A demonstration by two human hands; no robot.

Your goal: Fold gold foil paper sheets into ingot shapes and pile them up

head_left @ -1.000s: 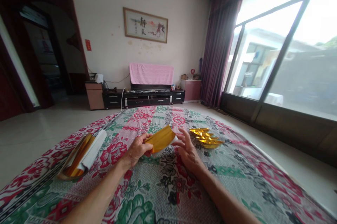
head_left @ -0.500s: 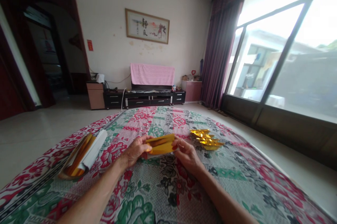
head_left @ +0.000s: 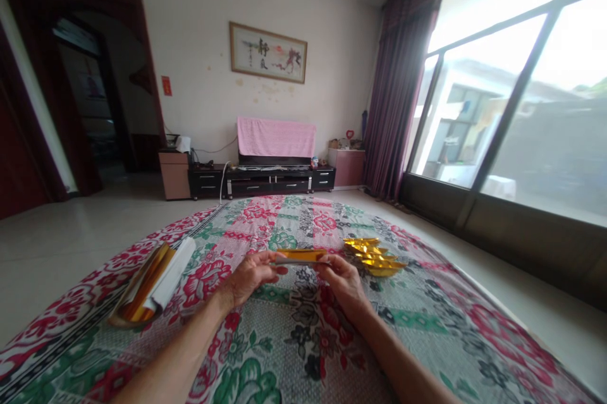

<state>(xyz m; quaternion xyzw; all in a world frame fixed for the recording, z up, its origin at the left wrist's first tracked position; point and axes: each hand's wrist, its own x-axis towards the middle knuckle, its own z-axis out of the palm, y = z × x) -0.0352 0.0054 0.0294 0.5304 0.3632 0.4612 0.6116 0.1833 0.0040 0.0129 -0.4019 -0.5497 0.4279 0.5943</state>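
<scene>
A folded gold paper [head_left: 300, 256] is stretched between both hands above the table's middle, seen nearly edge-on with a pale grey strip along its near side. My left hand [head_left: 253, 274] pinches its left end between thumb and fingers. At the right end, my right hand [head_left: 342, 277] grips it with fingertips. Just beyond the right hand, several folded shiny gold paper pieces [head_left: 377, 258] lie nested in a row. On the left side of the table rests an open roll of gold sheets [head_left: 147, 284] with a white wrapping [head_left: 174, 270].
A flowered cloth [head_left: 246, 341] covers the round table. Beyond it stand a black low cabinet [head_left: 270, 184], a pink cloth [head_left: 276, 136] over a screen, and a pink side cabinet [head_left: 348, 169]. Large windows and a purple curtain [head_left: 396, 88] are at the right.
The gold paper has tilted from showing its broad folded face to nearly edge-on, with a pale grey strip now visible. Both hands still hold its ends. The view has shifted slightly.
</scene>
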